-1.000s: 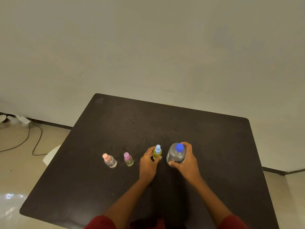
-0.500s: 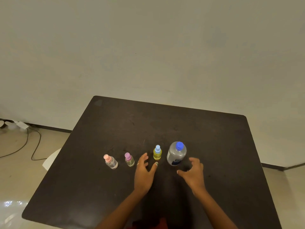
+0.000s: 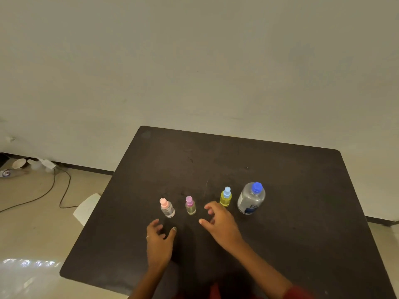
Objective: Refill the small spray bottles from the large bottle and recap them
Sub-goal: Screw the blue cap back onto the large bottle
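1. A dark, matte table (image 3: 280,169) with rounded corners carries everything; its far edge runs along a pale wall.
2. Four bottles stand upright on it in a loose row, none touching.
3. Farthest left is a small clear bottle with a pink cap (image 3: 167,207).
4. Just beside it stands a small bottle with a purple cap (image 3: 190,205), its liquid pale yellow-green.
5. Further right, past a wider gap, is a small yellow bottle with a light blue cap (image 3: 225,197).
6. At the right end stands the large clear bottle with a blue cap (image 3: 251,198) and a blue label low on its side.
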`<state>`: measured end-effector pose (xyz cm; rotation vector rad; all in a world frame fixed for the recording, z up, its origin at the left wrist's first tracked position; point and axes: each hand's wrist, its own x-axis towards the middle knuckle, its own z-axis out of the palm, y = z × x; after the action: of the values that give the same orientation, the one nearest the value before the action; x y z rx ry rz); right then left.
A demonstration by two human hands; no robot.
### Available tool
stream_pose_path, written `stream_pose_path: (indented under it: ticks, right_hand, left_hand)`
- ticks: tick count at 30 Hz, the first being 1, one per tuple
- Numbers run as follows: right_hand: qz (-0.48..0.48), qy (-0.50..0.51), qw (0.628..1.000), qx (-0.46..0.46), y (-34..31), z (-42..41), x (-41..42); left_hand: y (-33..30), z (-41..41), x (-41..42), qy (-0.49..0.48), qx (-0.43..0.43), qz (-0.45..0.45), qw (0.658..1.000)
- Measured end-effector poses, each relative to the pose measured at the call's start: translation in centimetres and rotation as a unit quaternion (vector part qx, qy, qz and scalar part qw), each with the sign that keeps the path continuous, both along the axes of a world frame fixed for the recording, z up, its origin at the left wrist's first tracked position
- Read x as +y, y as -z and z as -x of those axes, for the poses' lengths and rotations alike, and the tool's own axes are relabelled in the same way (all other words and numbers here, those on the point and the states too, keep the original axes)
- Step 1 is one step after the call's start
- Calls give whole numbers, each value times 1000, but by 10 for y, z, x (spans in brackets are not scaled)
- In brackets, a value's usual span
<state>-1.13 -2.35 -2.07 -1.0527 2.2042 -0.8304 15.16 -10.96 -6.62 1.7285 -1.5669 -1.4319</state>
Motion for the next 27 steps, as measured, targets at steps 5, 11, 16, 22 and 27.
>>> stream_pose_path:
  ticks: [5, 11, 16, 22, 27]
  right_hand:
    - [-6, -32, 998, 61, -11, -6, -45]
    - [-81, -82, 990, 84, -2, -5, -71]
    - [-97, -74, 986, 109, 5, -5, -76]
    - [-72, -21, 989, 123, -2, 12, -84]
    - [-81, 1, 990, 115, -12, 34, -92]
  left_hand:
    - [-2, 4, -27, 48, 12, 25, 998]
    - [-2, 15, -46, 92, 34, 41, 994]
    - [2, 21, -55, 104, 42, 53, 992]
    - [6, 37, -66, 117, 46, 57, 990]
    - [1, 62, -75, 153, 69, 59, 984]
